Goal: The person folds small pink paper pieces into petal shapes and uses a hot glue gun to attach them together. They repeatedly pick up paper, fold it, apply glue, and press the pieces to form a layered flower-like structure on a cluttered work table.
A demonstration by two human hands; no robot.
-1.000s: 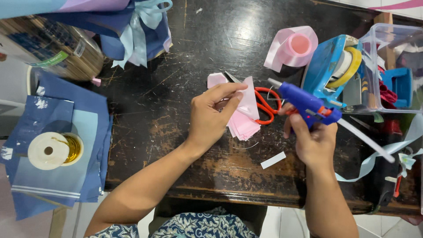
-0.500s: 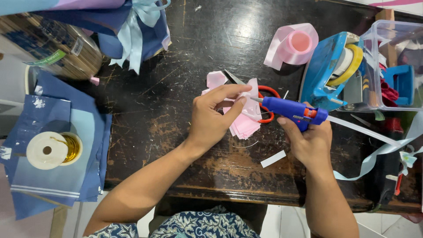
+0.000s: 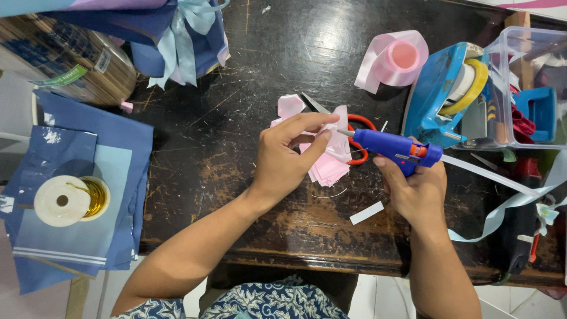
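Pinching pink petal piece (image 3: 335, 134) in our left hand (image 3: 289, 155) fingers | right hand (image 3: 416, 189) clamped on blue glue gun (image 3: 394, 146) | nozzle points left, tip just beside piece | over counter (image 3: 236, 130)

glue gun (image 3: 394, 147): blue, orange trigger, lying level, nozzle leftward, clear stick trailing right, mid-surface | pink ribbon piece (image 3: 336, 137): folded, raised at nozzle tip | pink ribbon pile (image 3: 328, 171): flat beneath, mid-surface
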